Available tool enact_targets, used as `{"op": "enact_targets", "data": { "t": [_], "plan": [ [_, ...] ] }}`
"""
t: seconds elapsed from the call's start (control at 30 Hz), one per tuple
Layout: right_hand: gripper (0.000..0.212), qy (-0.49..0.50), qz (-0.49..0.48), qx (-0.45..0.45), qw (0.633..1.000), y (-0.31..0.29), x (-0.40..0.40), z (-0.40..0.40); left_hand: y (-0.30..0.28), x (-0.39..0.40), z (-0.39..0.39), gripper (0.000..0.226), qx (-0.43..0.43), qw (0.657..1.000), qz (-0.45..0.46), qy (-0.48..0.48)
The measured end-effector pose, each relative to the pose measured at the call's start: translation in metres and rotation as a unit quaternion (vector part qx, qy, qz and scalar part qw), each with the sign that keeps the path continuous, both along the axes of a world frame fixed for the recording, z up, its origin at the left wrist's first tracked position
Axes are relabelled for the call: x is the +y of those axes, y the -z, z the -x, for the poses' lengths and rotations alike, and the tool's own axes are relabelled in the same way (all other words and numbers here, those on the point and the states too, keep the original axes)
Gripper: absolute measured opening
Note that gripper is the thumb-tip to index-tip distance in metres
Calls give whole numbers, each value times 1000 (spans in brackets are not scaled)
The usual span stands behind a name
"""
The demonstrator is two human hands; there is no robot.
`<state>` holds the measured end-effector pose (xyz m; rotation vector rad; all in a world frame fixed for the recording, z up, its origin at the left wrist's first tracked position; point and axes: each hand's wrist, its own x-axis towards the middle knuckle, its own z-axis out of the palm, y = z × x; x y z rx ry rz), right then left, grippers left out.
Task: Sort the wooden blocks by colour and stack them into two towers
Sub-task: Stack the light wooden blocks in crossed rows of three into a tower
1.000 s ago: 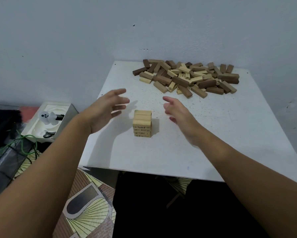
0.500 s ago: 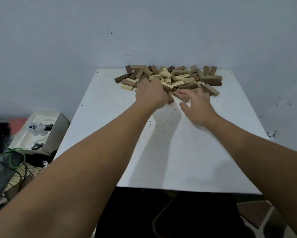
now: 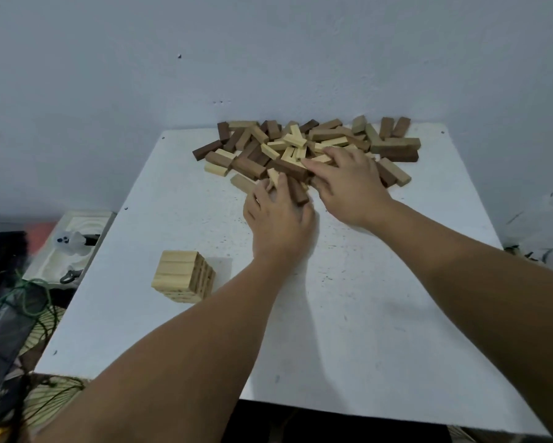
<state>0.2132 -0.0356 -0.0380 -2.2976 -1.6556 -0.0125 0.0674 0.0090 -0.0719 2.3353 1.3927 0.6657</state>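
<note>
Blocks (image 3: 304,148) lay heaped; left hand (image 3: 278,219) gripped a dark block (image 3: 297,191), right hand (image 3: 348,183) pressed flat, fingers spread, on them.

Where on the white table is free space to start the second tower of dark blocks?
Bare table lies right of the light-block tower, near the front edge and beside the right forearm. A narrower strip runs behind the tower on the left. The far edge is crowded by the mixed block pile, where the left hand and right hand work.

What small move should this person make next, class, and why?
Probably lift the left hand clear with the blocks it grips, one of them dark. Only a light tower stands, so a dark one could start on the bare table.
</note>
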Motion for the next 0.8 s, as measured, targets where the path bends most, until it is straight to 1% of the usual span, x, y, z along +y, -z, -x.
{"op": "enact_targets", "data": {
  "t": [0.1, 0.17, 0.27, 0.33, 0.4, 0.47, 0.5, 0.6, 0.67, 0.73, 0.8],
  "plan": [
    [50, -5, 34, -24, 999, 7, 5, -1, 4, 3, 0, 65, 27, 1000, 3, 9],
    [46, -1, 9, -19, 1000, 10, 5, -1, 3, 2, 0, 62, 5, 1000, 9, 11],
    [34, 2, -33, -43, 999, 13, 2, 1, -3, -2, -1, 56, -41, 999, 23, 6],
    [27, 6, -46, -27, 999, 14, 2, 0, -4, -3, -1, 58, -55, 998, 23, -1],
    [25, 8, -55, -8, 998, 15, 2, -1, -4, -2, -1, 62, -51, 998, 31, -5],
    [29, 6, -52, -13, 999, 15, 4, -2, -4, 0, -1, 57, -40, 998, 48, -8],
    [35, 5, -46, -15, 999, 14, 6, -1, -5, 0, 0, 54, -41, 998, 53, -11],
    [60, 13, -2, -19, 1000, 8, 11, 1, -3, 4, 1, 51, -30, 998, 47, -15],
    [71, 13, 31, -25, 999, 4, 15, 0, -2, 5, 1, 54, -20, 999, 44, -15],
    [71, 7, 64, -21, 998, -1, 20, -1, 0, 7, 2, 56, -11, 999, 36, -16],
    [65, 3, 79, -17, 997, -4, 23, -3, 1, 8, 2, 54, -10, 999, 34, -18]
  ]
}}
